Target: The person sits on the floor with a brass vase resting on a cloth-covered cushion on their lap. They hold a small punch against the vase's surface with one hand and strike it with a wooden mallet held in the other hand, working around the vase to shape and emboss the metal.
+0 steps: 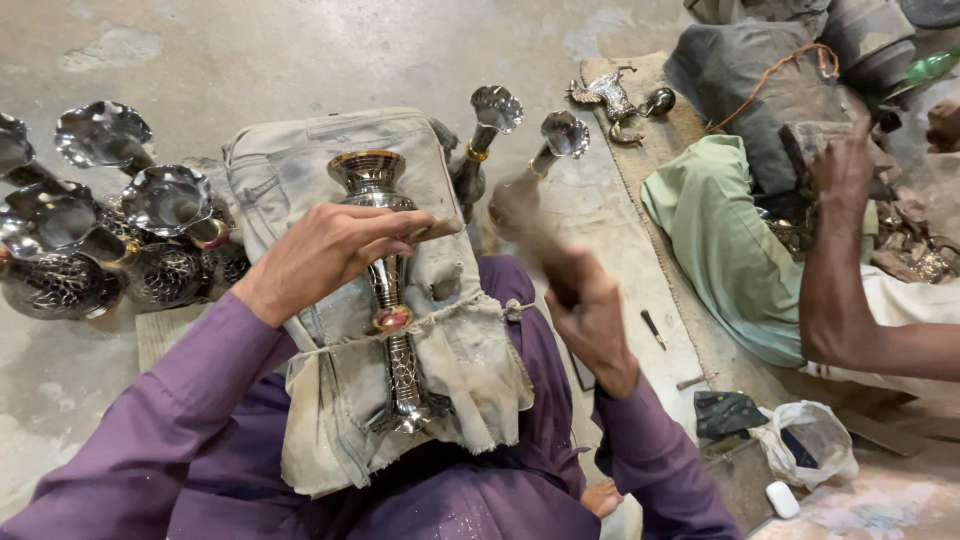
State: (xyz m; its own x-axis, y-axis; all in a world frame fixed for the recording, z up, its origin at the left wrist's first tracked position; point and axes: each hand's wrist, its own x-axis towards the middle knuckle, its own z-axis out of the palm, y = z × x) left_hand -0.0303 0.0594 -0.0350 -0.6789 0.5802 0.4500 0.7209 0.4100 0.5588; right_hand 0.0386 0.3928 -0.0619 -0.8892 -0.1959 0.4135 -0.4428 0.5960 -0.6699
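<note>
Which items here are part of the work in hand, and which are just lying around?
In use:
- metal vase lying on the lap cloth
- small tool in the left hand
- hammer, blurred, in the right hand

Lying about:
- other vases on the floor
- white bag
- metal animal figure

L hand [325, 255] presses a punch tool [437, 229] vs a silver vase [383, 290] lying on denim cloth [300, 180] over the lap. R hand [590, 315] grips a blurred hammer [520, 215]. More vases [110, 230] stand on the floor at left; another person's arm [835, 290] at right.
</note>
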